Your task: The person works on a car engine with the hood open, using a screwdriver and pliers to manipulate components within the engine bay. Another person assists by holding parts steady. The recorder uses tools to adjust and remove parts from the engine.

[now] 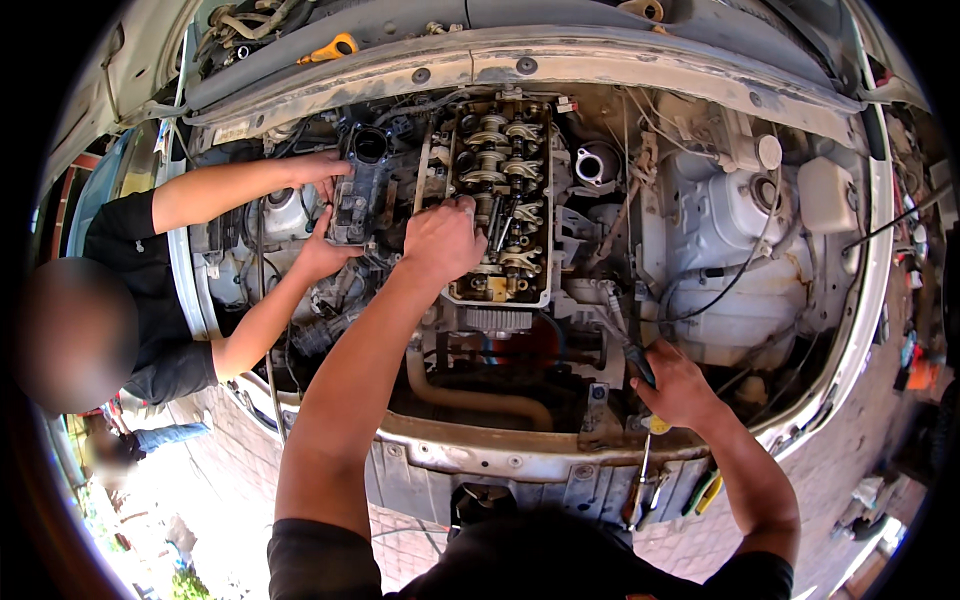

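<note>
In front of me lies an open engine with its rocker arms (487,160) and camshaft gear exposed. My left hand (445,238) rests at the left side of this valve train, fingers curled inward; anything in them is hidden. Slim metal pieces (506,222) lie or stand just right of its fingertips. My right hand (678,385) is low on the right, closed around the dark handle of a long metal tool (630,340). The tool's far end reaches up and left, beside the engine's front right corner.
At left, a co-worker's hands (318,250) grip a black part with a round opening (370,146). A yellow-handled screwdriver (657,425) and pliers (706,493) sit by the front edge. A yellow ring-handled piece (335,47) lies at the back. A white reservoir (828,195) stands right.
</note>
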A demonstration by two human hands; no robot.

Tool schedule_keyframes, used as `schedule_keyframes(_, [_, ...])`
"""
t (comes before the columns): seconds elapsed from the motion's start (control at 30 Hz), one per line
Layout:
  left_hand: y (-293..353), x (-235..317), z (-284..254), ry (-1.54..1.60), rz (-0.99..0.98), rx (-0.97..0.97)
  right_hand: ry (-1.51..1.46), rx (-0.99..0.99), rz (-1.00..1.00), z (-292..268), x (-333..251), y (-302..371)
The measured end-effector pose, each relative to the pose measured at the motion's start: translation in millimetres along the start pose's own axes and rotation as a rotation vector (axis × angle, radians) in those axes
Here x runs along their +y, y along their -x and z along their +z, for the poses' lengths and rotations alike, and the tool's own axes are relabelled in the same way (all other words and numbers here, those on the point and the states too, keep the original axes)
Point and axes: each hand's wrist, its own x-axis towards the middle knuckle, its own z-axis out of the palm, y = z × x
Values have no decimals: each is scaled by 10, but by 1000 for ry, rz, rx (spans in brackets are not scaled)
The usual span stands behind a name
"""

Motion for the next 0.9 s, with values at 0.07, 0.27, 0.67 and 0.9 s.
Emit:
schedule_keyframes(0.07, [-28,-85,154,-23,14,-4,-50,7,32,25,12,22])
schedule_keyframes(0.27, [-116,43,23,-76,-99,-124,-137,33,101,88,72,67])
schedule_keyframes(0.67, [-54,47,11,-124,-96,-81,-272,74,154,127,57,70])
schedule_keyframes(0.9, [-127,106,-105,-121,-144,-219,-257,84,159,154,66,67])
